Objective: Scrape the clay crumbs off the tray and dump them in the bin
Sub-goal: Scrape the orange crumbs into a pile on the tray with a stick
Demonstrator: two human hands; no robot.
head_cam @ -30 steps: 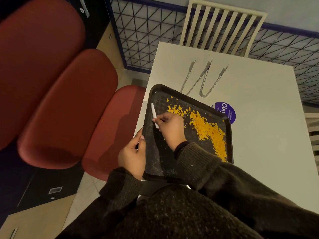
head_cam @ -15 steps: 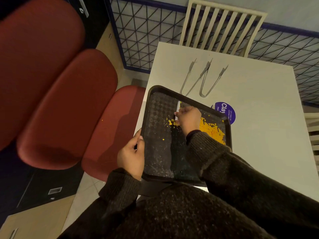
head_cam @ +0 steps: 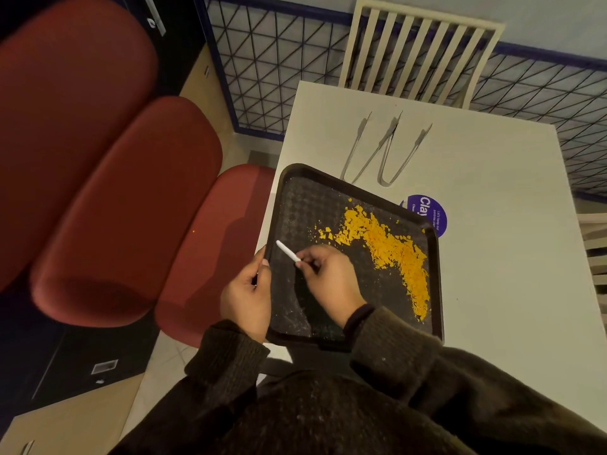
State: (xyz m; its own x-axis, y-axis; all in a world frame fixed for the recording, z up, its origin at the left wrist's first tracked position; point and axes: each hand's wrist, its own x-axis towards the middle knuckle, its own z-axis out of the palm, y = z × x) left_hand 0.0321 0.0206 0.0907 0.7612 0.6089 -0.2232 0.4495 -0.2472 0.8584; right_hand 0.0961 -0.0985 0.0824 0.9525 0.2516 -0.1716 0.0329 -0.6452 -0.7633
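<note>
A black textured tray (head_cam: 297,205) lies at the near left corner of the white table (head_cam: 492,257). Orange clay crumbs (head_cam: 387,244) are heaped in a band along the tray's right half, with a few loose bits to the left of the heap. My left hand (head_cam: 246,297) grips the tray's left rim. My right hand (head_cam: 328,277) is over the tray's middle and pinches a thin white scraper (head_cam: 287,251), whose free end points up and left. No bin is in view.
Two metal tongs (head_cam: 387,149) lie on the table beyond the tray. A purple round sticker (head_cam: 430,213) shows by the tray's far right corner. Red cushioned seats (head_cam: 124,208) stand left of the table, and a slatted chair back (head_cam: 420,50) stands behind it.
My right hand has come back from the tray's far middle to the near left with the scraper. The crumbs now lie gathered further right. My left hand has stayed on the rim.
</note>
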